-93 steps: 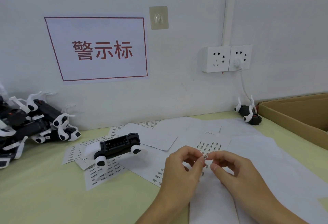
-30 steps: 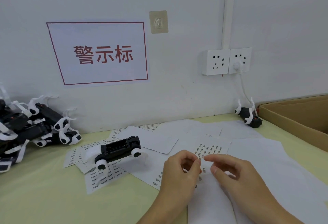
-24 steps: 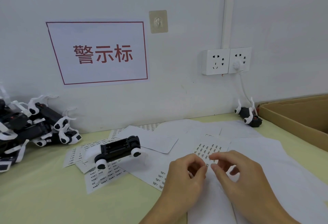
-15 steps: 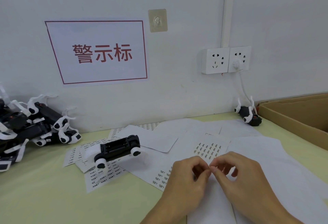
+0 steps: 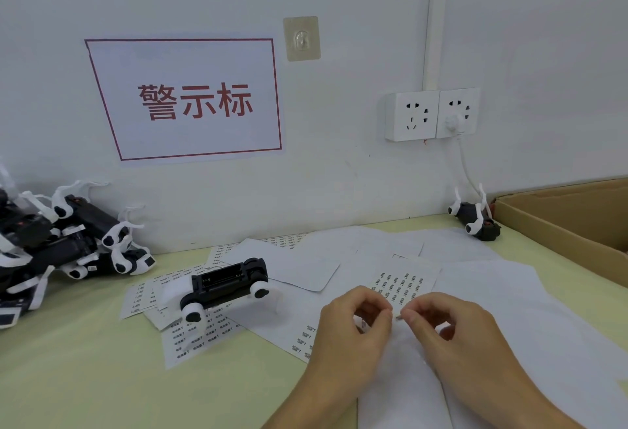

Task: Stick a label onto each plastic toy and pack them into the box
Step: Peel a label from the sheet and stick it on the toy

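Black-and-white toy (image 5: 224, 287) well left of left hand (image 5: 353, 330) and right hand (image 5: 452, 333), both pinching 1 small label (image 5: 398, 317).

Matt paper label sheets (image 5: 402, 284), glossy blk/wht plastic toy (image 5: 224, 284), brown cardboard box (image 5: 557, 224), smooth matt table (image 5: 85, 377).

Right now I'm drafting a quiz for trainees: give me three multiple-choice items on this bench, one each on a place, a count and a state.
1. Where is the cardboard box? A far right B far left C centre
2. How many wall sockets hold a plug? A none B one C two
3. The lone toy near the label sheets is A boxed B held C lying free

Key: 1 A, it sits at the right edge. 2 B, only the right one has a cord. 3 C, both hands are off it, pinching something small.
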### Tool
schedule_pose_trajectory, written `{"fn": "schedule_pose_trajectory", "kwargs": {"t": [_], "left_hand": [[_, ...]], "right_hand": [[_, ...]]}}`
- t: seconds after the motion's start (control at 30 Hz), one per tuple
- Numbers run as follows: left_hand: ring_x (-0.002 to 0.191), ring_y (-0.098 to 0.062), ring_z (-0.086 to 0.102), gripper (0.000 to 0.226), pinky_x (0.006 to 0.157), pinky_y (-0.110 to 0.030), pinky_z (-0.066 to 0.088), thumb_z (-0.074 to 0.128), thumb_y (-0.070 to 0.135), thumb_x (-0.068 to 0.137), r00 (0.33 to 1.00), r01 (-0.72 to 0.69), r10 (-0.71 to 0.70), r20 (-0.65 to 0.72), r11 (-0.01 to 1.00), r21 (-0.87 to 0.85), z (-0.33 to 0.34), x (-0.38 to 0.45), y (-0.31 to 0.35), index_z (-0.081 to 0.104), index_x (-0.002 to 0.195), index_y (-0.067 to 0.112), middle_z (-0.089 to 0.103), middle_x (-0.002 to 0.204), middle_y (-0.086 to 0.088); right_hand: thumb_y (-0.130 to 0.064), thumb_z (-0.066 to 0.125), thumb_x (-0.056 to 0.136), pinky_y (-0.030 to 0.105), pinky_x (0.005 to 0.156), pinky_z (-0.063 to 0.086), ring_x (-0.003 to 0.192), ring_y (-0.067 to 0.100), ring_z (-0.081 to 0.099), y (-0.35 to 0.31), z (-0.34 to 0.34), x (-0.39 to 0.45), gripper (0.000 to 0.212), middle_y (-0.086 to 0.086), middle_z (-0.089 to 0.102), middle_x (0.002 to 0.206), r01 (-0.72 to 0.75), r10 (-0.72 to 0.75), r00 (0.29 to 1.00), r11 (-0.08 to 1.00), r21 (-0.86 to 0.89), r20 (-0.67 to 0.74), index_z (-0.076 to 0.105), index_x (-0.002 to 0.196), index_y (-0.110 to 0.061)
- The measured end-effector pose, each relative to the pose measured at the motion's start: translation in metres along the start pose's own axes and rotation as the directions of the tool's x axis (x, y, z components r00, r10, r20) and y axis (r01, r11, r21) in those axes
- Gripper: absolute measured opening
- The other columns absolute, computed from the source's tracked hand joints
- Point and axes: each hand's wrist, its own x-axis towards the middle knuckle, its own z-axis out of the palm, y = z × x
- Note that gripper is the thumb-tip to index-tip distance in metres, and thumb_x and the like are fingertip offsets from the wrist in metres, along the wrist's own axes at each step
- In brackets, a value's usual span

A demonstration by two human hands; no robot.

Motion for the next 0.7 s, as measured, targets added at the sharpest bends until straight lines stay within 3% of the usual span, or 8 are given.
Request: {"fn": "schedule_pose_trajectory", "kwargs": {"t": [0.17, 0.5, 0.6, 0.7], "left_hand": [[0.065, 0.000, 0.058, 0.016, 0.059, -0.012, 0.040, 0.064, 0.011, 0.089, 0.999, -0.029, 0.028, 0.033, 0.999, 0.042, 0.0013, -0.0019, 0.0008, 0.072, 0.077, 0.019, 0.070, 0.075, 0.007], [0.070, -0.017, 0.068, 0.017, 0.062, -0.026, 0.050, 0.066, 0.009, 0.089, 0.998, -0.066, 0.066, -0.009, 0.996, 0.063, 0.0021, -0.0017, -0.0013, 0.071, 0.077, 0.020, 0.070, 0.069, 0.004], [0.070, -0.019, 0.067, 0.015, 0.067, -0.038, 0.054, 0.066, 0.009, 0.089, 0.999, -0.041, 0.042, -0.025, 0.999, 0.033, 0.0009, -0.0012, -0.0010, 0.070, 0.077, 0.017, 0.070, 0.070, 0.000], [0.070, -0.017, 0.067, 0.015, 0.066, -0.033, 0.053, 0.066, 0.010, 0.089, 0.999, -0.036, 0.036, -0.001, 0.999, 0.040, 0.0006, -0.0017, 0.0000, 0.072, 0.077, 0.016, 0.071, 0.071, 0.001]], "right_hand": [[-0.009, 0.071, 0.087, 0.015, 0.058, 0.047, 0.070, 0.002, 0.062, -0.0019, 0.0010, -0.0009, 0.022, -0.016, 0.070, 0.075, -0.008, 0.007, 0.999, 0.999, 0.039, 0.033, 0.073, 0.072, -0.025], [-0.008, 0.077, 0.081, 0.014, 0.059, 0.046, 0.072, 0.002, 0.062, 0.0009, 0.0031, -0.0010, 0.022, -0.016, 0.069, 0.073, 0.001, -0.001, 0.999, 1.000, 0.000, -0.042, 0.073, 0.072, -0.028], [-0.012, 0.079, 0.079, 0.013, 0.061, 0.046, 0.073, 0.001, 0.062, 0.0007, 0.0012, -0.0005, 0.020, -0.022, 0.067, 0.074, 0.007, -0.007, 0.998, 1.000, -0.005, -0.057, 0.072, 0.075, -0.030], [-0.013, 0.080, 0.078, 0.013, 0.061, 0.046, 0.073, 0.001, 0.062, -0.0001, 0.0013, -0.0010, 0.021, -0.021, 0.068, 0.072, 0.021, -0.022, 0.999, 1.000, -0.021, -0.026, 0.072, 0.071, -0.032]]}}
